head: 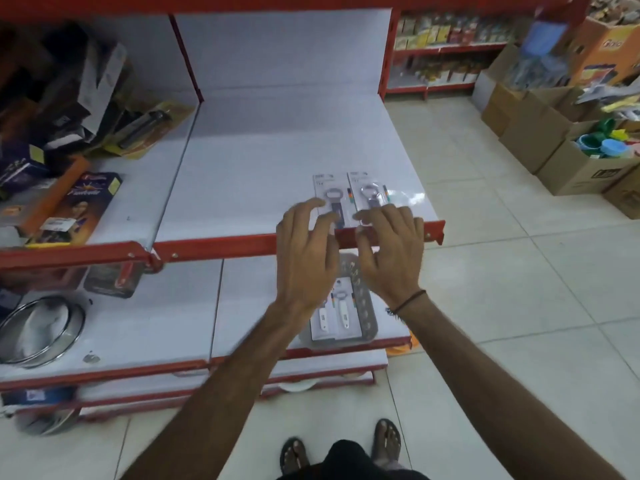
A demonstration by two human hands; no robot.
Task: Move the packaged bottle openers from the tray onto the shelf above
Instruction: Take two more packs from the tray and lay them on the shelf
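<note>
We stand before a red-edged store shelf and reach both arms forward. Two packaged bottle openers lie flat side by side on its white surface, near the front right corner, their long axes running away from us. Our left hand rests spread-fingered on the near end of the left pack; our right hand does the same on the right pack. Both hands are open, fingers splayed, pressing or aligning rather than gripping anything.

Directly below our wrists, on the next shelf down, sits a grey perforated tray. It holds at least two more packs with white-handled openers, also lying lengthwise away from us. They are partly hidden by our forearms, so we cannot tell whether others lie beneath.

The next pick, we judge, means drawing back and down: the tray lies under and nearer than the hands, about equally close to both.
</note>
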